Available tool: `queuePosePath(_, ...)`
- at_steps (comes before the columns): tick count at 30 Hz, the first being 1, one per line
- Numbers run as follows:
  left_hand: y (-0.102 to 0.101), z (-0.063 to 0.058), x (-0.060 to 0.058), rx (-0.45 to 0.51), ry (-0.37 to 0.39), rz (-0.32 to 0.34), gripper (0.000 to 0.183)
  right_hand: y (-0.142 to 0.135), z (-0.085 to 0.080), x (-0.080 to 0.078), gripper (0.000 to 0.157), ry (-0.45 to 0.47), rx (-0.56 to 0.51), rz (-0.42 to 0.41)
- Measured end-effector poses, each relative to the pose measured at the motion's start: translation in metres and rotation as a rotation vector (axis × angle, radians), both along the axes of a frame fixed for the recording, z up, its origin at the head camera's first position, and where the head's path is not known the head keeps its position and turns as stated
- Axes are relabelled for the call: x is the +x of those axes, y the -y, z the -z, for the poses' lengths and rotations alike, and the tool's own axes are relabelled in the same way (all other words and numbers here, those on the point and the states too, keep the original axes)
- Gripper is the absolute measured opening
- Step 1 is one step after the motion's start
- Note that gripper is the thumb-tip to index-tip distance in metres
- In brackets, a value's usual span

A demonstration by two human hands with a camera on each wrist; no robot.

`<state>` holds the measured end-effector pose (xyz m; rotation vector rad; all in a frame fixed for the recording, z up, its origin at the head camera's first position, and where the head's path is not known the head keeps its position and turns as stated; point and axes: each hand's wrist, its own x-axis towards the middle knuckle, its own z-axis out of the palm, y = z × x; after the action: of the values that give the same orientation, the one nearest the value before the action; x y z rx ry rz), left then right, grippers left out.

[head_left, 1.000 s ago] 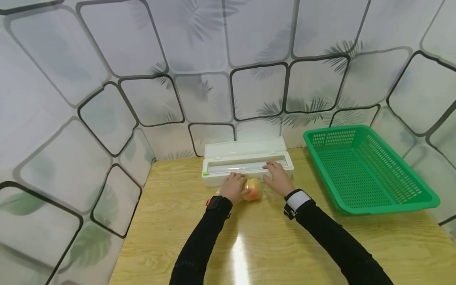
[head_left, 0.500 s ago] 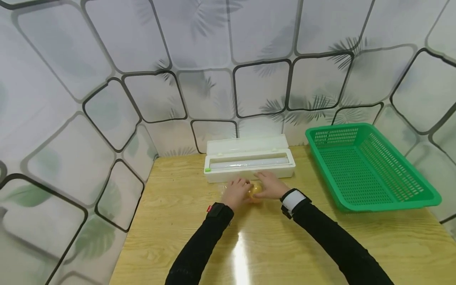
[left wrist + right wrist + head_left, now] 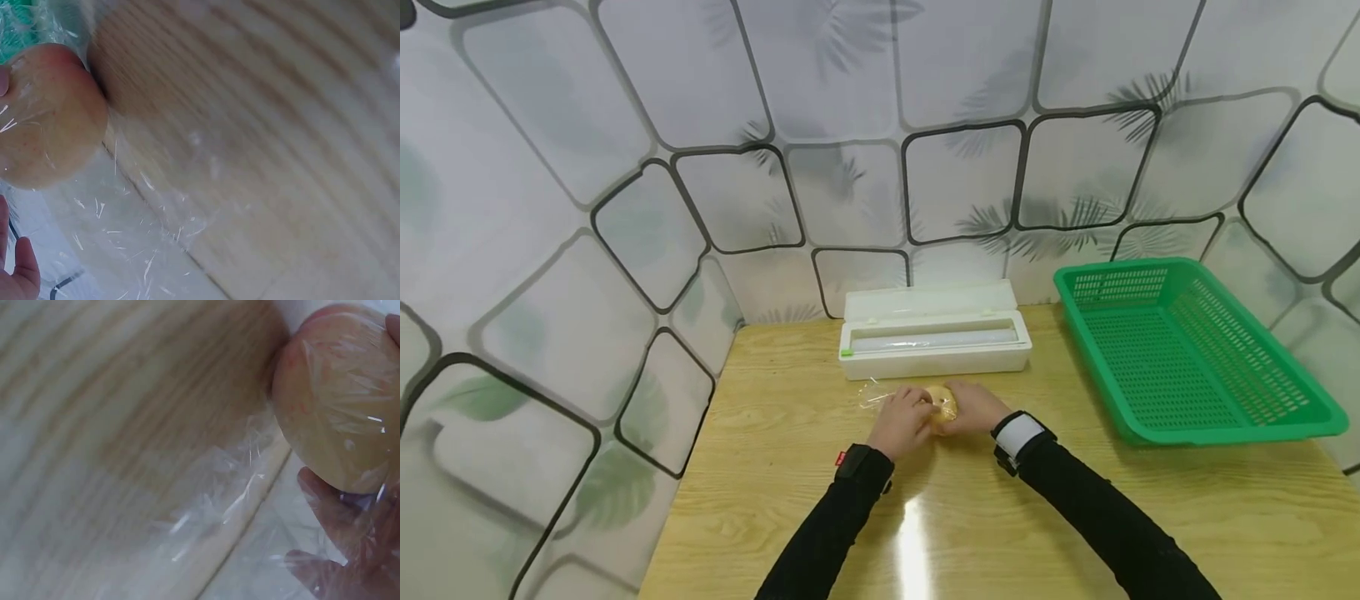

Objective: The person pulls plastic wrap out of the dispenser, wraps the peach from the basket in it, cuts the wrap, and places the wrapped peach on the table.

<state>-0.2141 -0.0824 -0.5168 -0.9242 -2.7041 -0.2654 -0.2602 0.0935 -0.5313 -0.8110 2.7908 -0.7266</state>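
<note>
Wrist views: creased film [image 3: 240, 494] around fruit [image 3: 943, 405] | left hand [image 3: 902, 422], right hand [image 3: 973, 408]: gripping fruit | head view only: roll [image 3: 934, 341] in white box [image 3: 936, 364]

Across the upper and left parts of the frame, pale grey walls [image 3: 962, 179] with rounded dark outlines [image 3: 1018, 177] and leaf prints [image 3: 482, 398]; at bottom centre, yellowish wood-grain tabletop [image 3: 760, 408] with white streak of reflected light [image 3: 913, 546].

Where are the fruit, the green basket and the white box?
Fruit [image 3: 56, 122]: left wrist view, middle of its side.
Green basket [image 3: 1161, 367]: head view, its bare floor.
White box [image 3: 936, 364]: head view, its front wall.
</note>
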Motion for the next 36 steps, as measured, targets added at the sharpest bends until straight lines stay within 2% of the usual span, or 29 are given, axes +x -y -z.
queuePosePath(7, -0.003, 0.003, 0.005, 0.12, -0.053, 0.007, 0.014, -0.002, 0.006, 0.007, 0.069, 0.003, -0.127, 0.069)
queuePosePath(9, -0.004, 0.004, 0.006, 0.186, -0.054, -0.001, 0.01, -0.004, 0.006, 0.009, 0.063, -0.011, -0.175, 0.098)
queuePosePath(11, -0.006, 0.004, 0.008, 0.281, -0.014, -0.032, 0.008, -0.006, 0.002, 0.01, 0.058, -0.041, -0.229, 0.134)
queuePosePath(13, -0.008, 0.003, 0.01, 0.404, 0.086, -0.092, 0.01, -0.009, -0.002, 0.01, 0.058, -0.099, -0.255, 0.177)
queuePosePath(17, -0.014, -0.005, 0.013, 0.713, 0.4, -0.255, 0.029, -0.011, -0.016, 0.011, 0.066, -0.191, -0.29, 0.24)
queuePosePath(20, -0.017, -0.012, 0.012, 0.956, 0.597, -0.367, 0.052, -0.008, -0.03, 0.016, 0.07, -0.265, -0.306, 0.234)
queuePosePath(22, -0.019, -0.016, 0.011, 1.097, 0.674, -0.4, 0.061, -0.006, -0.04, 0.02, 0.072, -0.319, -0.327, 0.212)
queuePosePath(24, -0.02, -0.021, 0.01, 1.217, 0.738, -0.388, 0.058, -0.002, -0.05, 0.026, 0.074, -0.375, -0.335, 0.194)
queuePosePath(26, -0.022, -0.032, 0.013, 1.319, 0.784, -0.337, 0.052, 0.001, -0.057, 0.03, 0.074, -0.412, -0.338, 0.178)
queuePosePath(29, -0.023, -0.038, 0.013, 1.469, 0.839, -0.259, 0.045, 0.006, -0.066, 0.036, 0.076, -0.444, -0.328, 0.16)
queuePosePath(31, -0.023, -0.042, 0.015, 1.531, 0.843, -0.226, 0.044, 0.009, -0.071, 0.039, 0.077, -0.456, -0.324, 0.141)
queuePosePath(33, -0.022, -0.038, 0.013, 1.568, 0.827, -0.22, 0.042, 0.011, -0.073, 0.041, 0.078, -0.462, -0.327, 0.121)
queuePosePath(36, -0.021, -0.042, 0.016, 1.572, 0.784, -0.232, 0.04, 0.013, -0.076, 0.043, 0.079, -0.462, -0.321, 0.085)
